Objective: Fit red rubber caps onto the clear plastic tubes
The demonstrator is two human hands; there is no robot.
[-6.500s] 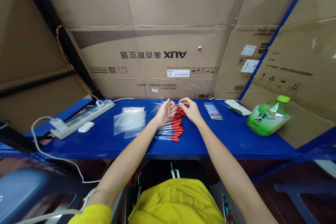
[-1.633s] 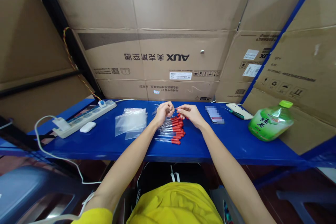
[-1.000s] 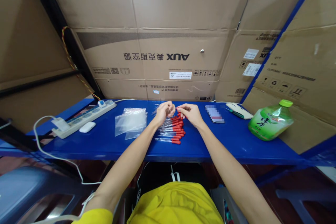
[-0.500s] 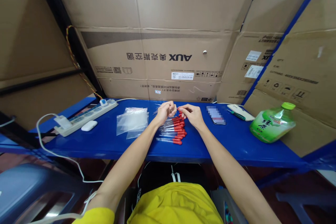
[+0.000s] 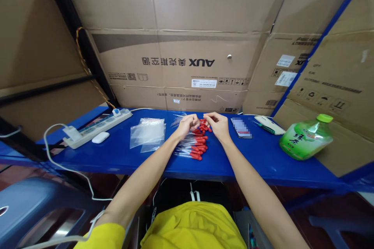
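Observation:
Slim clear droppers with red bulbs [image 5: 198, 149] lie in a loose pile on the blue tabletop [image 5: 263, 167], bulbs to the right. My left hand [image 5: 188, 124] is closed round several droppers at the pile's far end; their clear tips [image 5: 177, 119] stick out on its left and red bulbs show on its right. My right hand [image 5: 217, 124] is bent in a pinch at those bulbs, its fingertips close to my left hand. What exactly lies between the right fingertips is partly hidden. Left of the pile lie clear plastic bags [image 5: 149, 132], stacked flat.
A white power strip [image 5: 99, 128] with plugs and a white earbud case [image 5: 100, 137] are at the left. On the right lie a phone [image 5: 241, 127], a pale case with a green tool [image 5: 269, 125] and a green tea bottle [image 5: 305, 138]. Cardboard [image 5: 175, 46] walls the back.
My right hand has shifted slightly right and up, its fingers more curled over. More red bulbs show between my hands. The camera view has tilted a little.

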